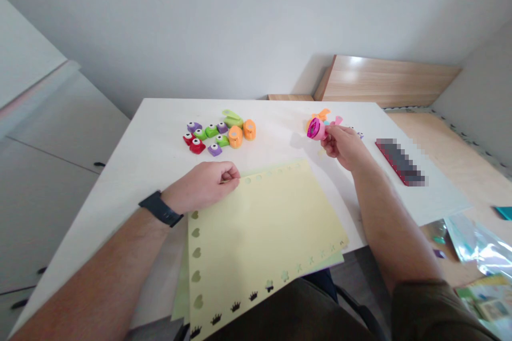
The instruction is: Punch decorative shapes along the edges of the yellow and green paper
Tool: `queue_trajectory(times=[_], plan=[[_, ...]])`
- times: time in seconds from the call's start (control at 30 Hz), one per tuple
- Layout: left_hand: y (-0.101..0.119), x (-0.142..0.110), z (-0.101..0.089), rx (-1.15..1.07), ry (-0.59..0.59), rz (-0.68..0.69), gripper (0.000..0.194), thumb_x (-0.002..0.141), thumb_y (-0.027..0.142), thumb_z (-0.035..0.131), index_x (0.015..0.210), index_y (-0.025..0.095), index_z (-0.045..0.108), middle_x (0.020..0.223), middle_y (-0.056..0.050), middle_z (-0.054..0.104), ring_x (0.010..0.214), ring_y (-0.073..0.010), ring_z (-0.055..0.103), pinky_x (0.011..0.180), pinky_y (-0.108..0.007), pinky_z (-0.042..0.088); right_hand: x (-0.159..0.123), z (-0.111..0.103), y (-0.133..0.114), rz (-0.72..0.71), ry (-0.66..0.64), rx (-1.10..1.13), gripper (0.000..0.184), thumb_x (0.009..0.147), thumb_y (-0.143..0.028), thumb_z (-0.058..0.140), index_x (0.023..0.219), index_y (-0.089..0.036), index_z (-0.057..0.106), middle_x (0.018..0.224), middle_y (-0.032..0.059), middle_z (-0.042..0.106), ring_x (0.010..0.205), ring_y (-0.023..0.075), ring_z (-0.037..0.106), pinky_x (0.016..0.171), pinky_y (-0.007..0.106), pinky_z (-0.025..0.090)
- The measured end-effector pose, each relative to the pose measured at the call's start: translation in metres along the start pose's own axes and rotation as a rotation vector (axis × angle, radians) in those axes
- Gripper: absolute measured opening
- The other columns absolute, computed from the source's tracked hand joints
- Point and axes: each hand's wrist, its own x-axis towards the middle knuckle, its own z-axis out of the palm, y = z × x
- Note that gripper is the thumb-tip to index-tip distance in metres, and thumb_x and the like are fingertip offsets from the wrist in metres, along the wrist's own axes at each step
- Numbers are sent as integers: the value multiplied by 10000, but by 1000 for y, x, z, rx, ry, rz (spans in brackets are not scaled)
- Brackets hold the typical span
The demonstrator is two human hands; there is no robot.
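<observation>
My right hand (344, 146) holds a magenta and pink craft paper punch (317, 129) up off the table by its side. Just behind it lie orange craft punches (320, 119), partly hidden by the pink one. My left hand (204, 185) rests with curled fingers on the upper left edge of a pale yellow paper sheet (264, 240), whose margins are punched with hearts, stars and crowns. A green sheet (182, 293) shows beneath it. Several small punches in purple, green, red and orange (218, 133) sit grouped beyond my left hand.
The white table's (132, 234) left edge runs near my left forearm, which wears a black wristband (161, 209). A pixelated dark red object (400, 162) lies at the right on a pale sheet. A shiny plastic bag (478, 245) lies on a lower wooden surface at the right.
</observation>
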Motion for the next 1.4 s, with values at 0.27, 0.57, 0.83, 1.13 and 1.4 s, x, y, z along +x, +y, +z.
queue_trajectory(times=[0.27,0.57,0.83,1.13,1.4], plan=[[0,0,0,-9,4,-5,201,837,416,538,860,246,644,803,14,725,721,-177,654,643,-268,489,1,1,1,24,-3,25,246,787,-394,644,691,-194,538,607,10,556,435,79,391,355,219,187],[-1,-1,1,10,-7,3,183,867,398,524,867,250,631,801,25,719,720,-170,657,630,-264,486,3,3,5,-89,37,-89,206,819,-388,648,792,-197,573,664,34,644,445,95,463,362,220,270],[-1,0,0,11,0,4,171,869,389,534,856,250,633,792,38,715,721,-162,652,626,-254,478,3,6,9,-195,109,-268,250,830,-417,668,945,-222,562,715,9,660,530,111,538,434,215,356],[-3,1,1,23,-10,10,187,885,397,529,868,241,630,800,35,709,725,-154,646,629,-247,468,4,-1,19,-436,155,-738,159,765,-284,678,879,-220,589,778,15,674,672,158,603,635,287,465],[-2,0,1,17,-10,0,190,883,402,533,873,240,632,804,32,710,727,-158,646,633,-253,464,4,-3,18,-418,181,-814,153,753,-260,660,892,-225,606,783,17,684,679,170,613,636,295,455]])
